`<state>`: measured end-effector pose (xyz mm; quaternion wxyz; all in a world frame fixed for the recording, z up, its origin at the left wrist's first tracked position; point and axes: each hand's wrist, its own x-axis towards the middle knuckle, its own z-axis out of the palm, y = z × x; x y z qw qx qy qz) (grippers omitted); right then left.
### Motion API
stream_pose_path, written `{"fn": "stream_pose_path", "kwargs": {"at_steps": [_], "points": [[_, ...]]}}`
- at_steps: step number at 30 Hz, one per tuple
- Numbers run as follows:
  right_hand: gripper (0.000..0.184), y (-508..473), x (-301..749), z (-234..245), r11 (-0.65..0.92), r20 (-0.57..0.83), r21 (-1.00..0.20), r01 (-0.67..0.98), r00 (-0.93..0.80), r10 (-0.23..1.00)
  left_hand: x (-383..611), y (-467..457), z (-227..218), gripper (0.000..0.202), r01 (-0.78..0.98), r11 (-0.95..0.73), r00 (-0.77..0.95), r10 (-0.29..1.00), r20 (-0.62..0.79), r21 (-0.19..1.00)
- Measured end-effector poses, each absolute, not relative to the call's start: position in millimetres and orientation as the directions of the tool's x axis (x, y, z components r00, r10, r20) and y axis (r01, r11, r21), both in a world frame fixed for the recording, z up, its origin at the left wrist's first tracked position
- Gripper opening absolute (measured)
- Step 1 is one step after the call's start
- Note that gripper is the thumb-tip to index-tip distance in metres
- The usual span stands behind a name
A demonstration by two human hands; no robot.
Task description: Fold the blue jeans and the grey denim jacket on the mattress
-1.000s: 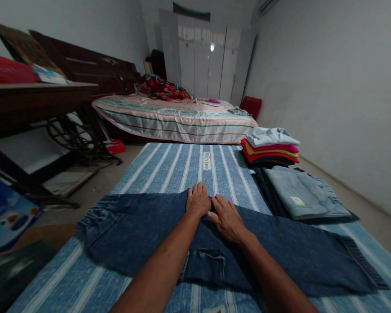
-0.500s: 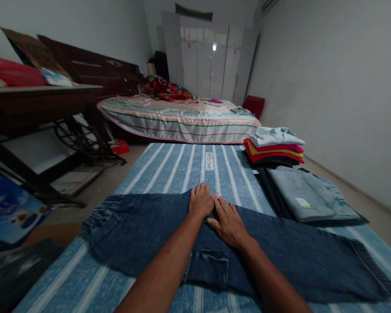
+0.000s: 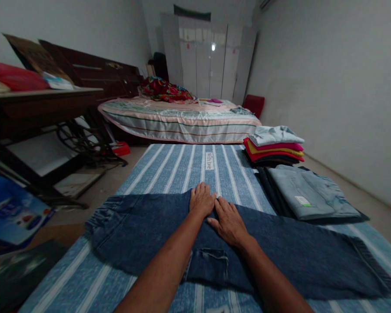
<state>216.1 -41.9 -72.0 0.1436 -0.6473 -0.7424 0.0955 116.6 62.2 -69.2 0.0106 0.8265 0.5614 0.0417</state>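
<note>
A pair of dark blue jeans lies lengthwise across the striped blue cloth, its elastic waist at the left and its gathered cuff at the right. One leg seems to lie over the other. My left hand rests flat on the upper edge near the middle of the jeans. Beside it, almost touching, my right hand is also laid flat on the denim, fingers extended. Below the hands a patch pocket shows. Neither hand grips anything that I can see.
Folded grey jeans lie on darker ones at the right. Behind them stands a stack of folded clothes. A bed is beyond the far edge; a sewing-machine table and a blue box are at the left.
Both hands stay on nearly the same spot of the jeans. The view has shifted very slightly; the jeans and piles lie as before.
</note>
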Motion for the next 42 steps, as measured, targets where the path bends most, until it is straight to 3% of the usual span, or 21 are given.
{"fn": "stream_pose_path", "kwargs": {"at_steps": [10,18,25,42], "points": [[0.073,-42,215,-70,0.130,0.076,-0.332,0.934,-0.111,0.991,118,67,-57,0.057,0.937,-0.336,0.341,0.939,-0.039,0.096],[0.071,-43,214,-67,0.129,0.071,-0.324,0.937,-0.112,0.991,116,71,-51,0.054,0.903,-0.427,0.427,0.904,0.005,0.044],[0.070,-43,213,-74,0.128,0.078,-0.298,0.946,-0.110,0.991,105,87,-61,0.068,0.862,-0.493,0.506,0.855,-0.118,0.122],[0.071,-44,213,-80,0.124,0.056,-0.274,0.954,-0.113,0.992,101,87,-75,0.072,0.856,-0.492,0.505,0.862,-0.052,0.162]]}}
